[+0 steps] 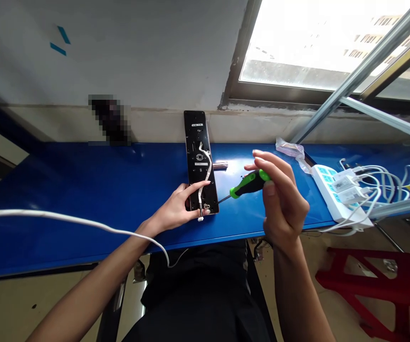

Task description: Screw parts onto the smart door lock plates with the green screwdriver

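Observation:
My left hand [176, 206] grips the lower end of a long black panel [191, 135], with its fingers spread across the panel's near part. The panel leans slightly, its far end close to the wall, and looks like a lock body with screw holes and small white labels. A short white cable [208, 164] runs down it, ending in a plug near its lower edge. In my right hand [283, 199] is a screwdriver [249, 184] with a green and black handle. Its thin shaft slants down to the panel's lower right corner; whether the tip touches a screw is too small to tell.
The blue table [119, 180] has a small bundle of copper-coloured pieces [220, 166] right of the panel. A white power strip [328, 190] with plugged chargers, a plastic bag [290, 148] and metal bars stand right. A white cord [66, 217] crosses left; a red stool [379, 270] is below.

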The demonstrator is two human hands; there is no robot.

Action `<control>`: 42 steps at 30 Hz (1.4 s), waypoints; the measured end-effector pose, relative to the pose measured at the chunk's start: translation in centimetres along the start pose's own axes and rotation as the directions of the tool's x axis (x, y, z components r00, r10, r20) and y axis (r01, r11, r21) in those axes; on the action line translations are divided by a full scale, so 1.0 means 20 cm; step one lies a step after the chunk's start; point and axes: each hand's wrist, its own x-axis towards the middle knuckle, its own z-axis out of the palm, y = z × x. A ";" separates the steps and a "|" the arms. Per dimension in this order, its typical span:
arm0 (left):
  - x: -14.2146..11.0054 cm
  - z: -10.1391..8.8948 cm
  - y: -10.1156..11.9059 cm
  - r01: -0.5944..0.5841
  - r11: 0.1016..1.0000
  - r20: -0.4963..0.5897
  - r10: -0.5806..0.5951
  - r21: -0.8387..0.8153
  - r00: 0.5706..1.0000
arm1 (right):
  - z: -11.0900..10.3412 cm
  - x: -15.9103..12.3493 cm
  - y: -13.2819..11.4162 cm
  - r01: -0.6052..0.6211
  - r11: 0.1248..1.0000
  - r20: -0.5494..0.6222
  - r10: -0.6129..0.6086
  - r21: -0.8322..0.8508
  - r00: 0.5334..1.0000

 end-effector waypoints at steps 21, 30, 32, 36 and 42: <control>0.00 0.00 -0.01 -0.003 0.999 0.003 0.003 0.045 1.000 | 0.04 0.03 0.00 0.064 0.995 -0.132 -0.074 -0.082 0.988; 0.01 0.00 -0.01 -0.014 1.000 0.008 0.013 0.024 1.000 | 0.01 0.03 -0.02 0.048 0.998 -0.012 -0.047 0.030 0.999; 0.01 0.01 -0.01 -0.030 0.999 0.002 0.030 0.030 1.000 | 0.01 0.02 -0.01 0.071 0.997 -0.058 -0.071 -0.006 0.996; 0.00 0.01 -0.01 -0.022 1.000 0.003 0.022 -0.001 1.000 | 0.00 0.01 -0.01 0.073 0.994 -0.090 -0.080 -0.083 0.993; 0.00 0.01 -0.01 -0.025 1.000 -0.003 0.025 -0.007 1.000 | 0.01 0.03 -0.06 0.099 0.995 0.079 -0.098 -0.003 0.992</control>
